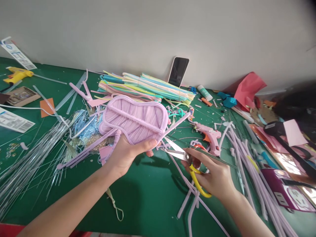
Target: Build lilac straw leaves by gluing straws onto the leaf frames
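My left hand (127, 153) grips a flat lilac pipe-cleaner piece (135, 117) from below, thumb at its lower right edge. The piece has a rounded outline, dense strands inside and a raised strip across it. Loose lilac stems (86, 149) stick out to its lower left, and another stem (177, 124) juts to the upper right. In my right hand (212, 171) is a pair of scissors (196, 179) with yellow handles. Their blades are parted and point at the piece's lower right corner. Thin dark green rods run past my right hand; whether it holds them I cannot tell.
Bundled pastel pipe cleaners (145, 86) lie at the back beside a leaning phone (178, 70). A pink glue gun (208, 135) rests right of centre, near lilac stems (256, 177) and a purple power socket (287, 191). Silver wires (37, 158) and a yellow glue gun (18, 75) are left.
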`<state>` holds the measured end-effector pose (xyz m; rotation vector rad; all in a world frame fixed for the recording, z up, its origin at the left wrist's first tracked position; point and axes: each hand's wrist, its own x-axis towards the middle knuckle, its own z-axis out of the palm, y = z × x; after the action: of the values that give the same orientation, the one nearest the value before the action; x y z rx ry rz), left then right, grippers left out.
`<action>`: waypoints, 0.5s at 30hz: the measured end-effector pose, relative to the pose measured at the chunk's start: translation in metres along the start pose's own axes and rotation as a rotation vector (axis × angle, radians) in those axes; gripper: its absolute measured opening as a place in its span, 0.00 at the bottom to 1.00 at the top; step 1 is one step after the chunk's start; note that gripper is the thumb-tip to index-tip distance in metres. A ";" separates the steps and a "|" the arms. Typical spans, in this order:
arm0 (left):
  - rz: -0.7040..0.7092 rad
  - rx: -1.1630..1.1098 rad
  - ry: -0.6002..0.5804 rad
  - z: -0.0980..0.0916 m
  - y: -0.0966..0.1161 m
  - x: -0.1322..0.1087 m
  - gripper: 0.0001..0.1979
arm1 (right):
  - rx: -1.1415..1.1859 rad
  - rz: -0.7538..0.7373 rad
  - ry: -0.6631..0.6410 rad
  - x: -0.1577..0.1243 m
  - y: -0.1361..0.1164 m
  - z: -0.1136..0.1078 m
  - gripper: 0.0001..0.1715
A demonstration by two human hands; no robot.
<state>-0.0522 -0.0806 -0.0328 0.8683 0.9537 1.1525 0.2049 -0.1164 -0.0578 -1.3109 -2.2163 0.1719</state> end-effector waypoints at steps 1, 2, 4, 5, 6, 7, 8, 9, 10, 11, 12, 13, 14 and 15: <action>-0.005 -0.010 -0.008 0.000 0.000 0.000 0.06 | 0.003 -0.011 -0.006 -0.001 0.002 0.000 0.21; -0.015 -0.022 -0.016 0.001 0.001 0.000 0.06 | 0.006 -0.021 -0.007 -0.002 0.004 0.000 0.23; -0.041 -0.046 -0.034 0.001 0.002 0.000 0.06 | 0.009 -0.039 0.001 -0.004 0.008 0.000 0.26; -0.052 -0.056 -0.038 0.001 0.002 0.000 0.06 | 0.005 -0.047 0.003 -0.005 0.009 0.000 0.27; -0.059 -0.067 -0.037 0.000 0.003 0.000 0.06 | -0.007 -0.051 0.005 -0.005 0.010 0.000 0.28; -0.069 -0.080 -0.032 0.000 0.003 0.000 0.07 | -0.021 -0.053 0.006 -0.005 0.010 0.000 0.29; -0.091 -0.096 -0.032 -0.001 0.002 0.000 0.06 | -0.034 -0.058 0.007 -0.004 0.010 -0.001 0.29; -0.125 -0.119 -0.039 -0.002 0.002 0.001 0.06 | -0.047 -0.064 0.012 -0.003 0.008 -0.001 0.29; -0.168 -0.150 -0.050 -0.003 0.002 0.001 0.06 | -0.058 -0.071 0.020 -0.001 0.006 -0.002 0.29; -0.221 -0.191 -0.063 -0.004 0.002 0.002 0.07 | -0.066 -0.079 0.029 0.000 0.003 -0.003 0.28; -0.279 -0.237 -0.075 -0.005 0.002 0.003 0.08 | -0.072 -0.086 0.039 0.002 -0.001 -0.003 0.27; -0.335 -0.284 -0.080 -0.006 0.003 0.004 0.09 | -0.077 -0.090 0.046 0.004 -0.005 -0.004 0.26; -0.381 -0.329 -0.077 -0.007 0.003 0.005 0.11 | -0.084 -0.088 0.051 0.005 -0.008 -0.005 0.24; -0.419 -0.367 -0.068 -0.008 0.004 0.006 0.12 | -0.090 -0.080 0.050 0.007 -0.012 -0.005 0.23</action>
<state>-0.0602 -0.0732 -0.0332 0.3844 0.7869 0.8891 0.1959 -0.1179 -0.0461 -1.2569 -2.2528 0.0097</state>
